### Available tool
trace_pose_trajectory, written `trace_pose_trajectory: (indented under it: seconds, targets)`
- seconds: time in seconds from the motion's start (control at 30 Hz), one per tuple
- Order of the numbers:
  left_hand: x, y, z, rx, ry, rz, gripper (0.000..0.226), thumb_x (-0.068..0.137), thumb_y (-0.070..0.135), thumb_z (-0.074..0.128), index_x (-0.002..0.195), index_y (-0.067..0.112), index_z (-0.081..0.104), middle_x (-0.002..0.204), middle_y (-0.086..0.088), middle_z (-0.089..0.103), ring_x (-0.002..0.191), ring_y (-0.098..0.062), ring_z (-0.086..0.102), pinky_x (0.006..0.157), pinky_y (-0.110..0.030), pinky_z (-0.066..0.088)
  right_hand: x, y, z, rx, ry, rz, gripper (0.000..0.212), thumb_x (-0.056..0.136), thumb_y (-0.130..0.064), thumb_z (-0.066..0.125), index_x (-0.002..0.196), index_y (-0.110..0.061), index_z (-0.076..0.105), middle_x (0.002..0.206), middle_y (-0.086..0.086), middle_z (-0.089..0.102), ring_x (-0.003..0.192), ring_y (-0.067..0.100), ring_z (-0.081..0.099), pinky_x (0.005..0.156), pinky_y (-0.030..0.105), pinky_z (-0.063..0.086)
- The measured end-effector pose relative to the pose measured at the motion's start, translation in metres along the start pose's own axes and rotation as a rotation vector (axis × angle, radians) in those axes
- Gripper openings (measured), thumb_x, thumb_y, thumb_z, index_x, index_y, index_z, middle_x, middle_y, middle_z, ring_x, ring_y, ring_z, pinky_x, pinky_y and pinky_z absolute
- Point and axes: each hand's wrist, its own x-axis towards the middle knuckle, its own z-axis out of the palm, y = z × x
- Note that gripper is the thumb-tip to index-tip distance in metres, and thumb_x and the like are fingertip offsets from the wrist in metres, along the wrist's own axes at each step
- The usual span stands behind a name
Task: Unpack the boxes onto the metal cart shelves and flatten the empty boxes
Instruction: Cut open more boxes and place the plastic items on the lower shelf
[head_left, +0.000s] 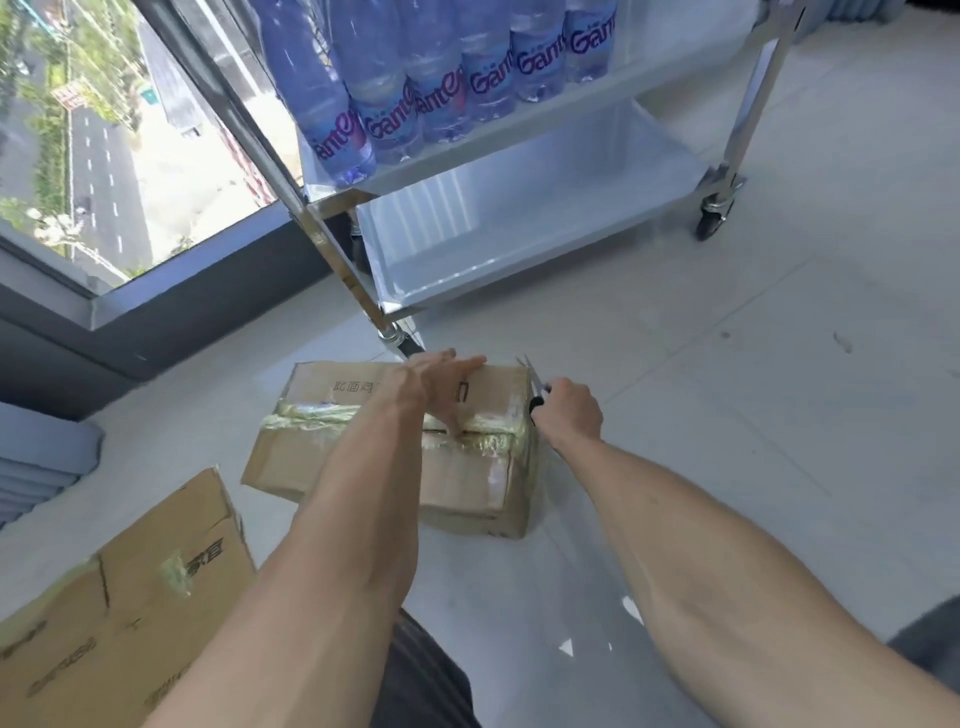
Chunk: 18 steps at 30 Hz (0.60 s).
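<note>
A taped cardboard box lies on the floor in front of me, its top seam covered with shiny tape that is partly split. My left hand rests flat on the box top, fingers straight, the thumb at the seam. My right hand grips a knife with a dark handle, its blade pointing up beside the box's right end. The metal cart stands just beyond the box; several water bottles fill its upper shelf, and the lower shelf holds nothing.
A flattened cardboard box lies at the lower left. A floor-to-ceiling window with a dark frame runs along the left. Folded grey material sits at the far left. Pale floor tiles extend to the right.
</note>
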Motion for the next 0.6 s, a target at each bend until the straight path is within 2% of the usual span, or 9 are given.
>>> trace_pose_trajectory:
  seconds: [0.03,0.13,0.27,0.33,0.43,0.5,0.6]
  targets:
    - [-0.003,0.000,0.002,-0.025,0.028,0.010,0.118,0.051,0.059,0.085,0.149,0.041,0.022,0.107,0.002,0.050,0.086,-0.015,0.052,0.076,-0.034,0.047,-0.009,0.005,0.004,0.009,0.023,0.001,0.018,0.089,-0.019,0.057,0.106,-0.015,0.064,0.099,0.012,0.065,0.086,0.032,0.063,0.065,0.030,0.045]
    - [-0.014,0.002,0.003,-0.077,0.092,-0.013,0.114,0.056,0.058,0.081,0.153,0.033,0.026,0.105,0.001,0.051,0.100,-0.022,0.054,0.086,-0.035,0.046,-0.030,0.018,0.005,0.006,0.097,-0.036,0.017,0.092,-0.023,0.054,0.105,-0.016,0.061,0.096,0.011,0.066,0.081,0.031,0.060,0.062,0.030,0.041]
    - [-0.026,0.001,-0.002,-0.175,0.196,-0.135,0.099,0.062,0.057,0.080,0.148,0.026,0.040,0.105,-0.004,0.057,0.098,-0.022,0.052,0.079,-0.030,0.038,-0.041,0.021,-0.014,0.003,0.136,-0.102,0.013,0.089,-0.025,0.057,0.099,-0.019,0.063,0.088,0.008,0.064,0.082,0.033,0.061,0.063,0.029,0.040]
    - [-0.035,-0.005,-0.004,-0.244,0.195,-0.212,0.091,0.062,0.060,0.077,0.142,0.024,0.048,0.120,-0.007,0.063,0.107,-0.027,0.056,0.082,-0.031,0.040,-0.046,0.023,-0.021,0.010,0.135,-0.122,0.010,0.087,-0.024,0.058,0.094,-0.019,0.062,0.084,0.006,0.062,0.076,0.031,0.057,0.061,0.028,0.038]
    - [-0.050,-0.018,-0.006,-0.339,0.173,-0.305,0.087,0.057,0.064,0.073,0.133,0.024,0.057,0.134,-0.006,0.058,0.123,-0.027,0.054,0.097,-0.036,0.046,-0.053,0.024,-0.027,0.026,0.125,-0.167,0.009,0.086,-0.023,0.059,0.093,-0.021,0.063,0.082,0.003,0.063,0.077,0.029,0.057,0.060,0.026,0.037]
    - [-0.056,-0.023,-0.004,-0.381,0.146,-0.325,0.090,0.048,0.066,0.068,0.127,0.022,0.061,0.129,-0.005,0.061,0.117,-0.026,0.057,0.098,-0.042,0.050,-0.056,0.022,-0.031,0.051,0.092,-0.221,0.014,0.083,-0.023,0.060,0.096,-0.024,0.066,0.080,0.001,0.065,0.079,0.027,0.059,0.060,0.026,0.038]
    - [-0.057,-0.031,-0.002,-0.411,0.127,-0.343,0.089,0.041,0.068,0.064,0.117,0.021,0.065,0.107,-0.002,0.067,0.094,-0.022,0.062,0.086,-0.040,0.056,-0.054,0.013,-0.036,-0.011,0.008,-0.316,0.026,0.078,-0.027,0.062,0.102,-0.026,0.070,0.083,-0.002,0.066,0.084,0.026,0.061,0.062,0.027,0.044]
